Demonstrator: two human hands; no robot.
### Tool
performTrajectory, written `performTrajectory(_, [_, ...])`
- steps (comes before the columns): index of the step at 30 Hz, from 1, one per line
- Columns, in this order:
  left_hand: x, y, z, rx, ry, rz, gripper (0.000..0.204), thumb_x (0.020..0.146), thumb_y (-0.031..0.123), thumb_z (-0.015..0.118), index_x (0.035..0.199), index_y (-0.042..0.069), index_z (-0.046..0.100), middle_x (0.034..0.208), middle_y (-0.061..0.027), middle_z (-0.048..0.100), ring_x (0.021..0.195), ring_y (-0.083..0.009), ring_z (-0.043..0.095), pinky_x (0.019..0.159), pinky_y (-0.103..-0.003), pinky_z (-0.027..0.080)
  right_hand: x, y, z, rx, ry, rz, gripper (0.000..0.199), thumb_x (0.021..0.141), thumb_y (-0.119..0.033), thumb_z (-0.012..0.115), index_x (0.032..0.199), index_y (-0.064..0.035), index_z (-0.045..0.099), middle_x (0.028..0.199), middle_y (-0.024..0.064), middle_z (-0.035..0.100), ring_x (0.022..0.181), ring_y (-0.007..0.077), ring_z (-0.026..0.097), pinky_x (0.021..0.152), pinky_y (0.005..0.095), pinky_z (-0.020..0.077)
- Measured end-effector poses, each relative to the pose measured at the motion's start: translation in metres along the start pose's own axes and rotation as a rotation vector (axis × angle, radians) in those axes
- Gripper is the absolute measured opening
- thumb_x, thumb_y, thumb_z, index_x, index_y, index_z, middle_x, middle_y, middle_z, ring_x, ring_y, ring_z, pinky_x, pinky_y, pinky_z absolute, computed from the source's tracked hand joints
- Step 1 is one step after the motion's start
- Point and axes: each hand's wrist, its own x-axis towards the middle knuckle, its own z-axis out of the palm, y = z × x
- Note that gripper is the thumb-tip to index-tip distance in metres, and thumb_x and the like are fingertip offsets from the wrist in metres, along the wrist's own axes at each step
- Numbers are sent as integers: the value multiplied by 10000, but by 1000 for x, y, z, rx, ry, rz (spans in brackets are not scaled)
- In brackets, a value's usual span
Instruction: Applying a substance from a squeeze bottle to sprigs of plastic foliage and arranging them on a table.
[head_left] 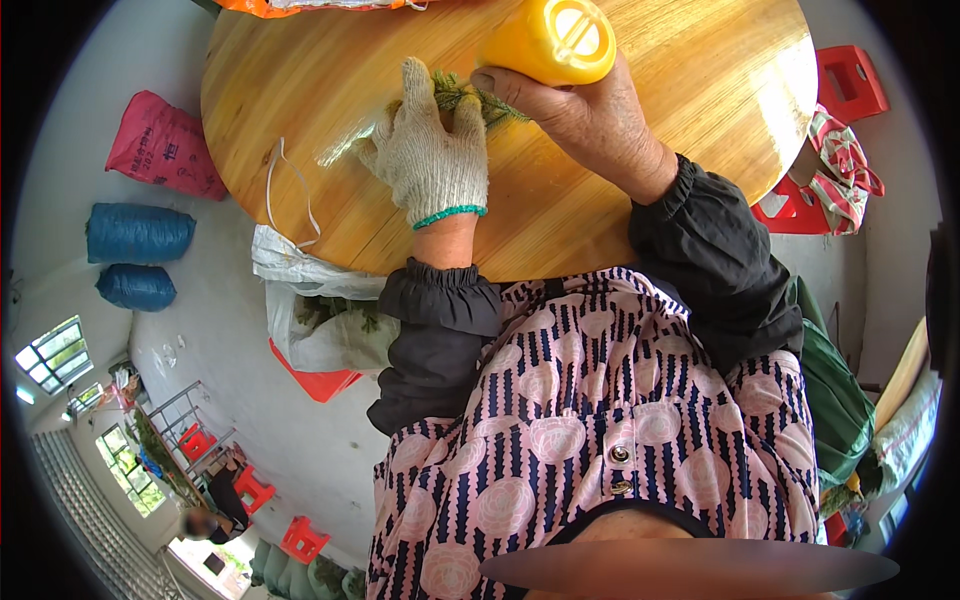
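My left hand [432, 160] wears a cream knitted glove with a green cuff and rests low over the round wooden table. Its fingers are spread, with the index stretched away from me. A green needle-leaved sprig [495, 108] lies by the thumb and index, partly covered by the glove; whether the thumb presses on it is unclear. My bare right hand [600, 120] is wrapped round a yellow bottle [540, 45], tilted so that its round base faces me. The right thumb tip comes close to the sprig. The bottle's far end is out of sight.
The wooden table [330, 90] has an orange bag [310, 5] at its far edge. Against its near left edge is a white sack [350, 340] holding greenery. Red stools [850, 85] stand at right, one with a striped cloth [840, 165]. Pink [165, 148] and blue sacks [140, 233] lie left.
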Motion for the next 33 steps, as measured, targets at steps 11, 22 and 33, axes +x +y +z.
performTrajectory(11, [-1,-6,1,-49,41,46,586,886,322,723,1424,133,588,1253,-121,703,1225,-350,597,1089,-645,320,-21,-4,-3,-192,67,135,250,893,-126,813,1101,-26,719,1022,41,762,897,133,727,810,290,593])
performTrajectory(22, [-1,-11,5,5,62,76,449,948,332,652,1385,235,654,1219,-53,724,1212,-322,597,1110,-593,326,-33,-6,-8,-324,125,17,270,856,-175,856,1020,-22,708,887,61,747,783,181,723,713,312,579])
performTrajectory(33, [1,-11,8,-30,124,82,405,941,333,641,1329,233,701,1261,-31,724,1234,-310,595,1101,-565,349,-47,-15,-13,-484,129,-96,245,860,-159,853,992,-18,702,869,48,739,759,177,710,697,311,569])
